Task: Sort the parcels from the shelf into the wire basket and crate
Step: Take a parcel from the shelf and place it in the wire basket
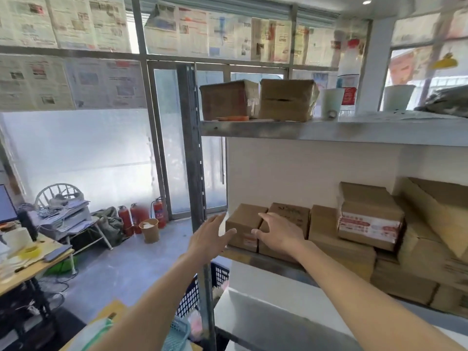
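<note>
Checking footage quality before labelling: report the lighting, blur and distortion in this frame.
Head view: strong backlight through the newspaper-covered windows washes out the panes; wide-angle bending bows the shelf and frame edges; the top right corner is smeared; both hands, left hand and right hand, and the near parcels stay fairly sharp.

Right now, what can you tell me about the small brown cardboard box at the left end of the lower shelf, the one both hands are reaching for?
The small brown cardboard box looks plain and closed, with a reddish label low on its front. It sits upright at the left end of the lower shelf, pressed against a neighbouring box. The left hand is open beside it; the right hand is spread at its right edge.
</note>
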`<action>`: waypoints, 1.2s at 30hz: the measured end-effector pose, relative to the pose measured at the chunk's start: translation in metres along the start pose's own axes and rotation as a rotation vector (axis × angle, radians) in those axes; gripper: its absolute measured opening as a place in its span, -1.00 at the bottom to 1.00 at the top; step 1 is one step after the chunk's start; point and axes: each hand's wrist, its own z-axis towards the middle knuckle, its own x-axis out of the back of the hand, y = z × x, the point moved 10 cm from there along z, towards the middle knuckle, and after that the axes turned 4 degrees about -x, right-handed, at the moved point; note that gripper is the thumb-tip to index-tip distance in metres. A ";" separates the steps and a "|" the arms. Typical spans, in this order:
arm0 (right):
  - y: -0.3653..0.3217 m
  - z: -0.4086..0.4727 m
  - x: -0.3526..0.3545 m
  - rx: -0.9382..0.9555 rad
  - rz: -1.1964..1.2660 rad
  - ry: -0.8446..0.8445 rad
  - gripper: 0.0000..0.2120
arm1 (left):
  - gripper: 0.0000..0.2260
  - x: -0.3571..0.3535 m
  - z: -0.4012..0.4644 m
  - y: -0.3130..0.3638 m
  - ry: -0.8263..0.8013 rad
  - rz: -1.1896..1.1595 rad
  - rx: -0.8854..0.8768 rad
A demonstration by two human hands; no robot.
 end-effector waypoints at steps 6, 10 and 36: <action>0.001 0.036 -0.022 -0.108 -0.017 -0.036 -0.39 | -0.44 -0.037 0.057 -0.014 -0.087 -0.139 -0.048; 0.002 0.046 -0.040 -0.142 -0.049 -0.049 -0.40 | -0.44 -0.063 0.077 -0.025 -0.147 -0.244 -0.066; -0.034 0.040 -0.037 -0.191 0.346 0.113 -0.50 | -0.49 -0.054 0.073 -0.040 -0.030 -0.816 0.060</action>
